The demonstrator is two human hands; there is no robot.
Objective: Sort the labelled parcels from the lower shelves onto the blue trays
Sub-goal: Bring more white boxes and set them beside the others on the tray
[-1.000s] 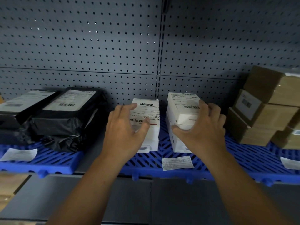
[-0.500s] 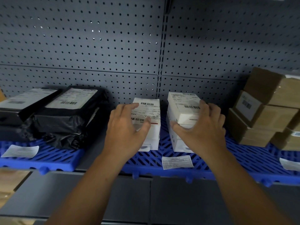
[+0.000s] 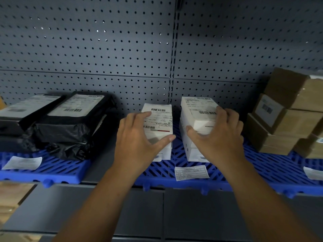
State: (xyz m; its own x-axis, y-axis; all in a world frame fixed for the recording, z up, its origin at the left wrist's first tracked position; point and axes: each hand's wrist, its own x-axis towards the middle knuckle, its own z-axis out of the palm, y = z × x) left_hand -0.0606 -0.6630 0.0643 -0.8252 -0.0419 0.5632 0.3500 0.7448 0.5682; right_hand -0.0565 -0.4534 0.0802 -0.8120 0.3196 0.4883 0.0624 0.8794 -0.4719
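Two stacks of white labelled parcels stand side by side on the middle blue tray [image 3: 176, 183]. My left hand [image 3: 138, 144] grips the left white stack [image 3: 160, 117], fingers along its left edge and thumb across its front right corner. The right white stack [image 3: 196, 106] is held by my right hand [image 3: 218, 137], with the thumb on the front left and the fingers over the top right. Both stacks rest on the tray.
Two black bagged parcels [image 3: 70, 131] sit on the left blue tray [image 3: 57, 173]. At the right is a pile of brown cardboard boxes [image 3: 293, 123]. Paper slips [image 3: 191, 172] lie on the trays. A grey pegboard wall [image 3: 104, 49] closes the back.
My left thumb has slid further right across the front of the left stack. Both hands otherwise stay on their stacks, and the parcels have not moved.
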